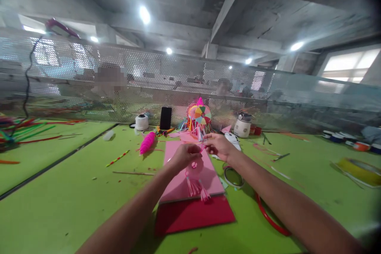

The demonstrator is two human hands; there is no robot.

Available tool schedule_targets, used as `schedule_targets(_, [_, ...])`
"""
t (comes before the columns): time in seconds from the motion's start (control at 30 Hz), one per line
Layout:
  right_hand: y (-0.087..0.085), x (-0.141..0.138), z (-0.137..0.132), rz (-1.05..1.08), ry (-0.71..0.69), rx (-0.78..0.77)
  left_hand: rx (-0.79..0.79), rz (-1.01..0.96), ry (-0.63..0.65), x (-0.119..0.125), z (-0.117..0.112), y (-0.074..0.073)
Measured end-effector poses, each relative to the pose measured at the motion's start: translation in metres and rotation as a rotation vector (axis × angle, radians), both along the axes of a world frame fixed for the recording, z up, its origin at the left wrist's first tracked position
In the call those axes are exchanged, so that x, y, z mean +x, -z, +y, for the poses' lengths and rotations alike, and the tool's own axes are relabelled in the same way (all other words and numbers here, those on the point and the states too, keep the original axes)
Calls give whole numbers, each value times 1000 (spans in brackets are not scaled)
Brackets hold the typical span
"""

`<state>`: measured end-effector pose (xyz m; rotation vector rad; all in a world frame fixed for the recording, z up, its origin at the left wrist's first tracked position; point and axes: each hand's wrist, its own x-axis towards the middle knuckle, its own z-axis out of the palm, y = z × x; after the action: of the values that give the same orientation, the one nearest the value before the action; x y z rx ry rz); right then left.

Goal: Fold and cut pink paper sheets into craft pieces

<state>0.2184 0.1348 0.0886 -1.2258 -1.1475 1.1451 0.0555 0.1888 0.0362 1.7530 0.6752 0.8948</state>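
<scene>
Pink round ornament [195, 168] hangs upright just below the fingers of the left hand [184, 155], gripped at its top; pink tassels [197, 187] dangle beneath.

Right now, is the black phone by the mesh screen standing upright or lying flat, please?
Upright: the phone stands on end on the green table before the mesh screen, its dark face toward the camera.

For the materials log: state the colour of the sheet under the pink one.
The lower sheet is red; head view.

Both hands [202, 151] hold a pink tasselled ornament [195, 174] above pink sheets [178, 184]
</scene>
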Motion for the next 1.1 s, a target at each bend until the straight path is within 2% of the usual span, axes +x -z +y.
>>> schedule_targets(0.2, [-1,-16,-7,89,75,97,90,-14,-49,3,-3,0])
schedule_targets(0.27, [2,-21,-12,-11,73,172,84,-16,-34,2,-4,-1])
schedule_targets(0.33, [5,-21,-17,-323,72,310,34,-33,-5,1,-4,-2])
schedule_targets(0.4, [5,-16,-23,-776,65,458,-22,-52,12,0,-3,-3])
schedule_targets(0.5, [0,-4,-30,-1300,-30,565,-48,-52,9,-2,0,-5])
schedule_targets(0.57, [-7,5,-32,-1452,-111,590,-58,-45,17,-3,0,-7])
schedule_targets(0.7, [-22,13,-32,-1617,-237,660,-123,-40,81,-5,-8,-13])
schedule_targets(0.8, [-31,11,-33,-1789,-274,728,-180,-49,125,-6,-15,-17])
schedule_targets(0.87, [-32,7,-36,-1835,-270,775,-213,-66,140,-7,-18,-19])
schedule_targets(0.93, [-29,3,-38,-1765,-245,824,-249,-100,151,-8,-19,-21])
schedule_targets(1.0, [-23,-1,-38,-1573,-148,852,-288,-138,170,-9,-19,-22])
schedule_targets(1.1, [-12,-3,-33,-1240,78,824,-344,-179,217,-10,-18,-23])
